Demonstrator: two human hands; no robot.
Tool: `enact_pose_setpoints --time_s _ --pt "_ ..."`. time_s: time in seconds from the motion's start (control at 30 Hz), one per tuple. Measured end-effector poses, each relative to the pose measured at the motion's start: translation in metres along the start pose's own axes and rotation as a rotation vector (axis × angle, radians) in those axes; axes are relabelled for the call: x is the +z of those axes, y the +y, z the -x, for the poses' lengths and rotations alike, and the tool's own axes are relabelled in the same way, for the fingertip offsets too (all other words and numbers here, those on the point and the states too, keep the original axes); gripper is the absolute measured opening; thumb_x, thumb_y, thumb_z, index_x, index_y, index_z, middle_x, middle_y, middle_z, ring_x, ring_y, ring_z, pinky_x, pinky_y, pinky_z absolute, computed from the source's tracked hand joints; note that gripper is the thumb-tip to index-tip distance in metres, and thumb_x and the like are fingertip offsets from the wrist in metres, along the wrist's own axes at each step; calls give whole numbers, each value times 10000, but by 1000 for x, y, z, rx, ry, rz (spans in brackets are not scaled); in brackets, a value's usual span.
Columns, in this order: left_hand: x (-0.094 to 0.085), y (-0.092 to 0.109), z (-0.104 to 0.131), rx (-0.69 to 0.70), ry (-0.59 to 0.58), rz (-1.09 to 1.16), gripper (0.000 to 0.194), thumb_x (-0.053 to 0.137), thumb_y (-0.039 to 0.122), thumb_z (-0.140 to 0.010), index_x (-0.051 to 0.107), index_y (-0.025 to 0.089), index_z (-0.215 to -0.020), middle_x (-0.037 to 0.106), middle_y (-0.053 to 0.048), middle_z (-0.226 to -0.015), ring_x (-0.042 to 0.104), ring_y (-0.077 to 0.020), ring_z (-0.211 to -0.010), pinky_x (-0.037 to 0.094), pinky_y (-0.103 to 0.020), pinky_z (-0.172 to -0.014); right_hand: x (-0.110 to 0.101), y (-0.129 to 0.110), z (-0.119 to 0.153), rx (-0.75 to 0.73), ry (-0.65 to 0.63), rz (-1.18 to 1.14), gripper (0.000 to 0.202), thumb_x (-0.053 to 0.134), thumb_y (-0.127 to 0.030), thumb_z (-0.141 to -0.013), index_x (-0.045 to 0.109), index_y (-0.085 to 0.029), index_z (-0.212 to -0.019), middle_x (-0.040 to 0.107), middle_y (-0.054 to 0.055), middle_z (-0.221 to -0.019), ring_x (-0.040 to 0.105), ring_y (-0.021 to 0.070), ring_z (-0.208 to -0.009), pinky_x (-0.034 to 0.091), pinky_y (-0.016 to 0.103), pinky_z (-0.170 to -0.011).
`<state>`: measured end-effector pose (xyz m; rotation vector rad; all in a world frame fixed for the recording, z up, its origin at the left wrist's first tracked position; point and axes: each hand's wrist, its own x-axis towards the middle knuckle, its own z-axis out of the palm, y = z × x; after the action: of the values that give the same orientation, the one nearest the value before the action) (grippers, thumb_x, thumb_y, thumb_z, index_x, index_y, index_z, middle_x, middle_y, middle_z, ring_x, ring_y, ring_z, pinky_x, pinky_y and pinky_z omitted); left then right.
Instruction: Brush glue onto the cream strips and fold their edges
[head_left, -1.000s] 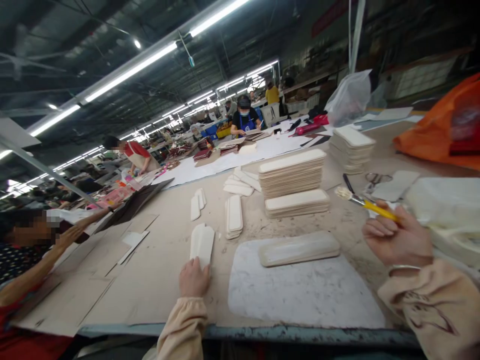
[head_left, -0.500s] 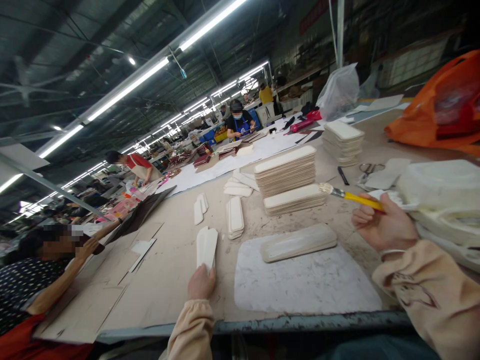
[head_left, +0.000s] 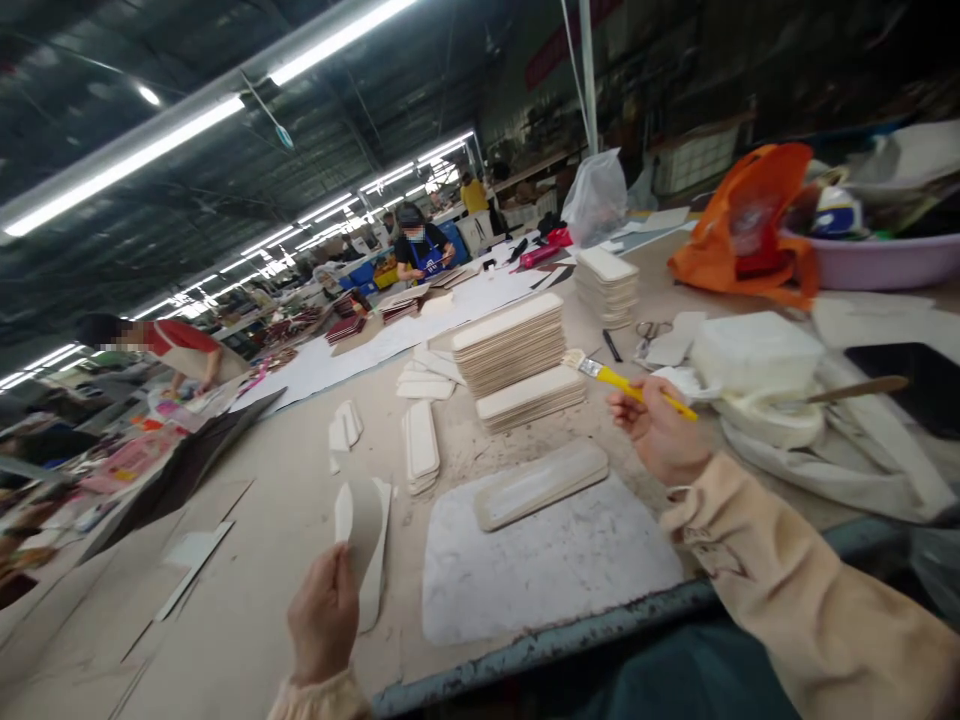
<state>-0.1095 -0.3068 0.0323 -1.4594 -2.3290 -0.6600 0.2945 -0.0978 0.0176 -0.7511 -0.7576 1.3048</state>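
My left hand (head_left: 325,608) is closed on the edge of a long, round-ended card piece (head_left: 365,522), which is lifted and bent. Under it, another white piece (head_left: 377,575) lies on the table. My right hand (head_left: 666,432) grips a paintbrush (head_left: 613,378) by its yellow handle, bristles pointing left near the stacked pieces. Between my hands, on a white sheet (head_left: 551,570), rest a few overlapping card pieces (head_left: 541,486) with a greyish, wet-looking top. Behind them stand a tall stack of card pieces (head_left: 510,350) and a lower stack (head_left: 531,398).
Smaller piles (head_left: 421,445) sit left of the stacks. To the right are a whitish plastic tub (head_left: 757,352), a wooden stick (head_left: 862,388), scissors (head_left: 651,332), an orange bag (head_left: 716,255) and a purple basin (head_left: 870,262). Co-workers (head_left: 424,250) work beyond. The table edge (head_left: 517,655) runs in front.
My left hand has raised and bent a card piece off the one beneath. My right hand still holds the brush. The view has turned to the right, showing the basin.
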Motion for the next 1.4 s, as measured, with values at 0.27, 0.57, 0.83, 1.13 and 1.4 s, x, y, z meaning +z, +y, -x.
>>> enact_pose_setpoints --time_s 0.27,0.57,0.83,1.13,1.4 --pt "41 128 -1 280 -502 561 311 404 366 -915 645 199 -808 641 -12 -715 569 -151 -657 417 -241 -612 13 22 21 -135 -145 279 304 630 -482 -789 505 -233 -911 689 47 -931 658 194 -895 514 363 -806" --pt "85 162 -26 47 -773 906 264 591 396 -789 677 169 -892 617 -3 -735 535 -132 -675 406 -231 -604 -5 33 13 -224 -110 802 335 669 -451 -735 460 -238 -888 558 -54 -608 518 132 -536 400 246 -531" --pt "117 127 -29 -362 -803 1098 667 762 462 -575 561 126 -1114 578 11 -744 557 -100 -634 460 -234 -612 -10 52 0 -243 -77 1294 266 592 -445 -736 502 -233 -869 560 -20 -640 522 169 -579 365 272 -596" --pt "141 116 -23 -374 -696 784 402 751 262 -641 592 146 -992 558 69 -553 507 -88 -471 391 -212 -488 -5 60 4 -149 -161 1516 213 576 -376 -730 527 -242 -888 593 1 -668 542 199 -586 325 271 -555" --pt "137 121 -20 -252 -659 535 360 739 278 -662 605 166 -977 609 52 -606 590 -125 -583 384 -227 -559 -5 63 3 -96 -203 1593 220 580 -334 -753 518 -242 -942 620 14 -704 565 208 -615 343 284 -579"
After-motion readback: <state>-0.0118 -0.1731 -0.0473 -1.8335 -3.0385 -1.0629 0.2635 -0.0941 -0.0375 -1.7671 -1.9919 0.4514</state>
